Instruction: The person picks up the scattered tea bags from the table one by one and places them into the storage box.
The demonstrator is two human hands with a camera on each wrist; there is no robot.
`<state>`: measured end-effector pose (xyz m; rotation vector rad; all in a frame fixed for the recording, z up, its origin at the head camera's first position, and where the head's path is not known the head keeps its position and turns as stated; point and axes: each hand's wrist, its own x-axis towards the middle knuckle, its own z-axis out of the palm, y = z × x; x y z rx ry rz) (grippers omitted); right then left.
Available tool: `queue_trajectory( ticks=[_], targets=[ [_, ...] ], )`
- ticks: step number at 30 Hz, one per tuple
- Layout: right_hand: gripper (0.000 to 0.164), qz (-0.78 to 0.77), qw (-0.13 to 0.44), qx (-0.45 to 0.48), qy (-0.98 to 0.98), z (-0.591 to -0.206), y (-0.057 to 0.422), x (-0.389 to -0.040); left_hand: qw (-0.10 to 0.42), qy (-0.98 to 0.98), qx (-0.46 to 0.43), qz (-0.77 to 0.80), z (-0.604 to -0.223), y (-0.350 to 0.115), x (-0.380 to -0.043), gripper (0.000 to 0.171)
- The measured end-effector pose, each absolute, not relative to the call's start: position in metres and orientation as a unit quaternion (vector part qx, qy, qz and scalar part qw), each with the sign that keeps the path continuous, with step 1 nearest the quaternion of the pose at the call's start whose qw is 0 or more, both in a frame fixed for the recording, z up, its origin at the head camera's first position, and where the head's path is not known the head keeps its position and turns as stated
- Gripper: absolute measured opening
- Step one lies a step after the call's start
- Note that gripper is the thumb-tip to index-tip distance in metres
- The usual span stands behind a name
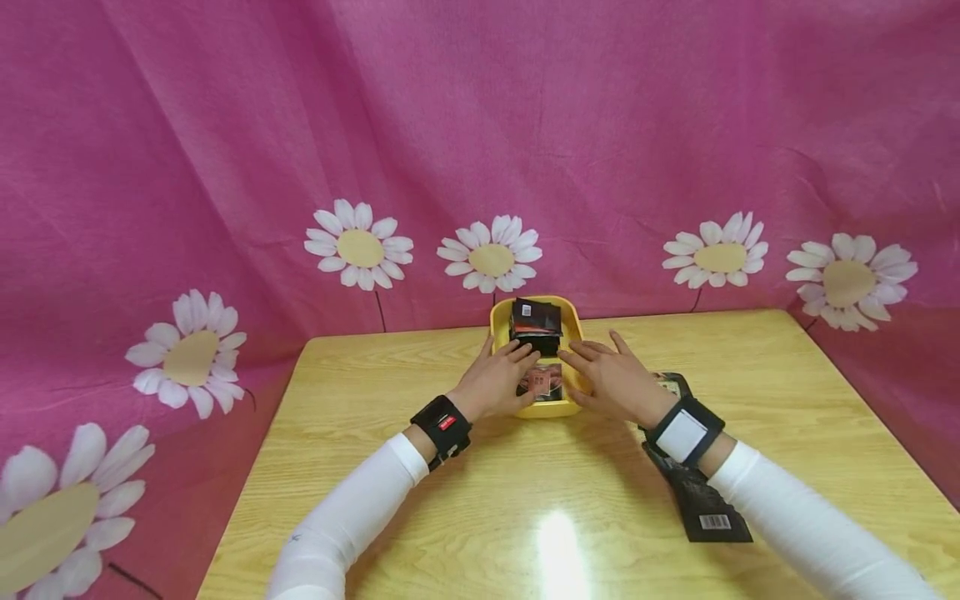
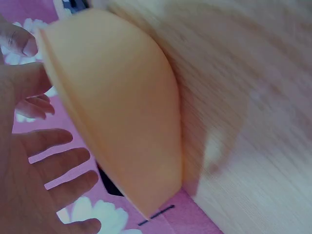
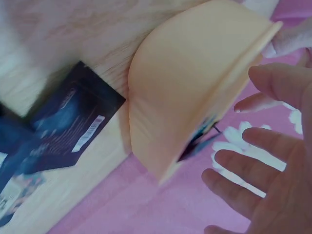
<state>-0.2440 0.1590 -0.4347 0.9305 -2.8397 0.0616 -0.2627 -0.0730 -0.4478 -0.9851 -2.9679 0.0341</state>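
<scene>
A yellow plastic tub (image 1: 551, 409) stands near the back of the table. Inside, a stack of black packets (image 1: 536, 319) fills the far part, while a packet with a reddish print (image 1: 542, 382) lies at the near end. My left hand (image 1: 491, 383) reaches over the tub's left rim, fingers extended and spread. Opposite it, my right hand (image 1: 618, 383) hovers at the right rim with its fingers likewise spread. Both wrist views show the thumbs close to the tub's rim (image 2: 66, 100) and no packet in either hand.
Several flat black packets (image 1: 701, 500) lie on the table (image 1: 450, 517) to the right, partly under the right forearm; one bears a white barcode label. A pink cloth (image 1: 585, 150) printed with daisies hangs behind the table and along its sides.
</scene>
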Motion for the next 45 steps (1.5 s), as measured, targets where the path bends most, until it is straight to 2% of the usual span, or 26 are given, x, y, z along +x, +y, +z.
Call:
queue_trajectory(
  ticks=[7, 10, 16, 22, 31, 37, 45],
  targets=[
    [0.074, 0.042, 0.102, 0.283, -0.953, -0.429, 0.203, -0.202, 0.068, -0.932, -0.357, 0.004, -0.437, -0.057, -0.227, 0.084],
    [0.078, 0.048, 0.114, 0.273, -0.954, -0.431, 0.222, -0.184, 0.074, -0.920, -0.384, -0.011, -0.433, -0.041, -0.209, 0.088],
    [0.088, 0.043, 0.103, 0.254, -0.961, -0.437, 0.248, -0.152, 0.021, -0.901, -0.433, -0.017, -0.441, 0.002, -0.181, 0.096],
    [0.095, 0.049, 0.084, 0.224, -0.970, -0.447, 0.269, -0.129, -0.038, -0.885, -0.464, 0.006, -0.451, 0.047, -0.177, 0.099],
    [0.103, 0.091, -0.030, 0.149, -0.984, -0.472, 0.283, -0.100, -0.076, -0.862, -0.496, 0.068, -0.465, 0.097, -0.182, 0.097],
    [0.095, 0.095, -0.038, 0.154, -0.983, -0.485, 0.277, -0.095, -0.126, -0.855, -0.498, 0.073, -0.478, 0.106, -0.185, 0.088],
    [0.070, 0.105, -0.010, 0.179, -0.978, -0.485, 0.272, -0.095, -0.070, -0.852, -0.511, 0.090, -0.490, 0.095, -0.184, 0.066]
  ],
)
